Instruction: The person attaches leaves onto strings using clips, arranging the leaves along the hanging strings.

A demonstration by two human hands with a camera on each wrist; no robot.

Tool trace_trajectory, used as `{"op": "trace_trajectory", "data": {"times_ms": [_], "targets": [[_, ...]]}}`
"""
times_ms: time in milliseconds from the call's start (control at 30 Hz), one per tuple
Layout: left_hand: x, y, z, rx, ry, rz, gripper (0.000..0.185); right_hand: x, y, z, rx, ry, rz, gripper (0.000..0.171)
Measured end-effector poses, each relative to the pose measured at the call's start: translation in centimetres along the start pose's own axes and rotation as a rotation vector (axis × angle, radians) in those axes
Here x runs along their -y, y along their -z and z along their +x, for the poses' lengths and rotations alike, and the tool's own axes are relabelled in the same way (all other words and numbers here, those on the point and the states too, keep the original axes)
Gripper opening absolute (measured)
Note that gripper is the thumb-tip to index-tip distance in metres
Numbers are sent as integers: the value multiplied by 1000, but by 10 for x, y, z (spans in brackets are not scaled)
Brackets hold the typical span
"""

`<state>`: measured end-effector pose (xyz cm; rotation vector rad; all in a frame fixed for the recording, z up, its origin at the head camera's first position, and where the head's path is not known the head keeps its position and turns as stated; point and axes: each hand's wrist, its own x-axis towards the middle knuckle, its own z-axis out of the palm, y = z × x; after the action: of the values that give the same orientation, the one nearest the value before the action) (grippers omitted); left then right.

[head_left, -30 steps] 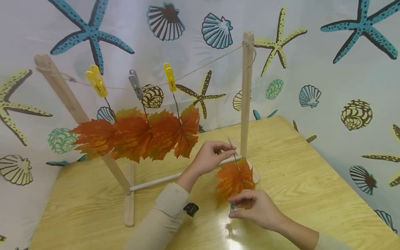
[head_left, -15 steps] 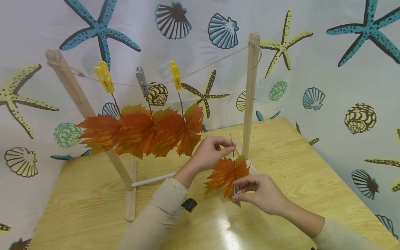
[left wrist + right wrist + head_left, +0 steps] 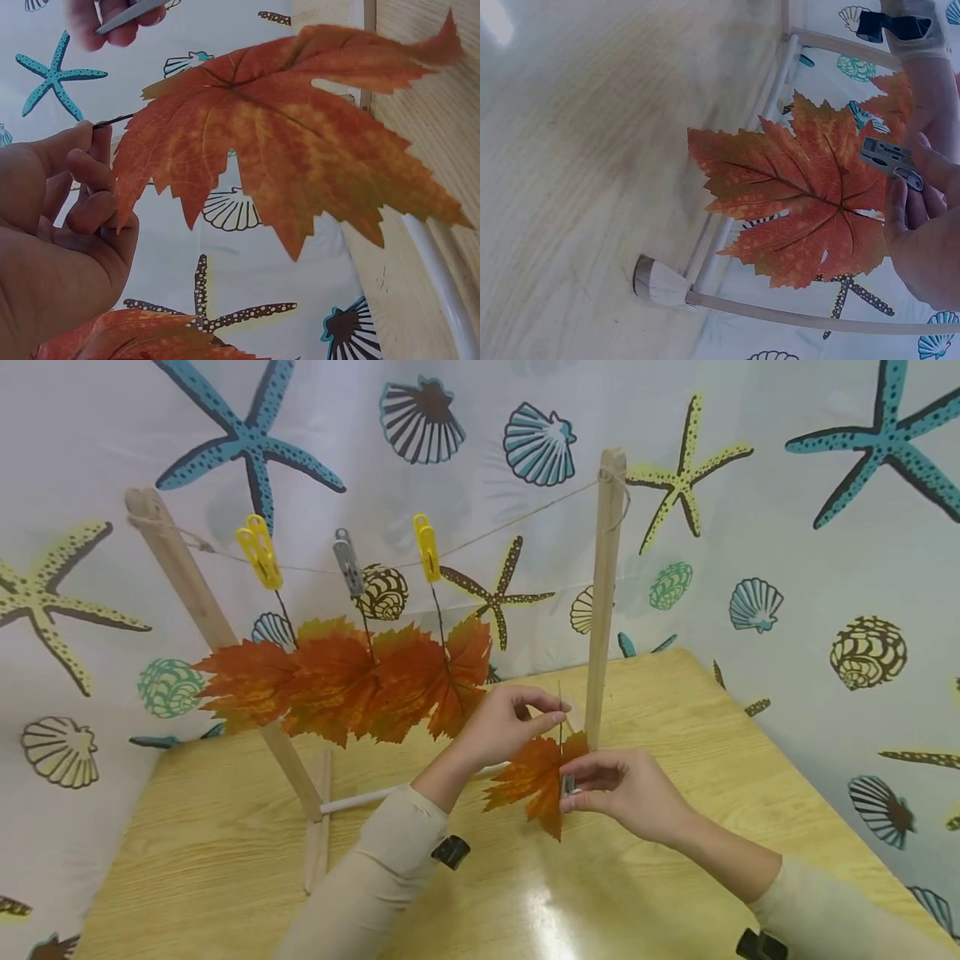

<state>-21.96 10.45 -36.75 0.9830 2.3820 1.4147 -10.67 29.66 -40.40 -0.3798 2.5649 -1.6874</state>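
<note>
My left hand (image 3: 504,727) pinches the thin dark stem of an orange maple leaf (image 3: 528,781), which hangs below the fingers near the right post. In the left wrist view the same leaf (image 3: 300,142) spreads out beyond the fingertips. A small grey clothespin (image 3: 889,159) is pinched between the thumb and fingers of my right hand (image 3: 630,793), in front of the leaf's right side. Three more maple leaves (image 3: 337,681) hang overlapping from a string (image 3: 517,517), held by a yellow clothespin (image 3: 258,553), a grey clothespin (image 3: 348,562) and another yellow clothespin (image 3: 427,548).
The string is tied between a left wooden post (image 3: 187,578) and a right wooden post (image 3: 606,602). A white rod (image 3: 360,800) joins them low over the wood-grain table (image 3: 712,760). Behind hangs a cloth (image 3: 465,435) with starfish and shells.
My right hand has risen with the clothespin, from below the leaf to beside its upper part. The leaf has turned and shifted slightly left. My left hand keeps its pinch on the stem.
</note>
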Motion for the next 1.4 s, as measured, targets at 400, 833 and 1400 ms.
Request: {"op": "trace_trajectory", "data": {"times_ms": [400, 833, 1400], "targets": [[-17, 11, 0, -54, 19, 14, 18, 19, 15, 20, -25, -12, -43, 40], [-31, 26, 3, -109, 18, -15, 18, 44, 32, 38, -71, -15, -63, 41], [-58, 42, 8, -156, -13, 86, 16, 89, 58, 63, -109, 21, -166, 42]]}}
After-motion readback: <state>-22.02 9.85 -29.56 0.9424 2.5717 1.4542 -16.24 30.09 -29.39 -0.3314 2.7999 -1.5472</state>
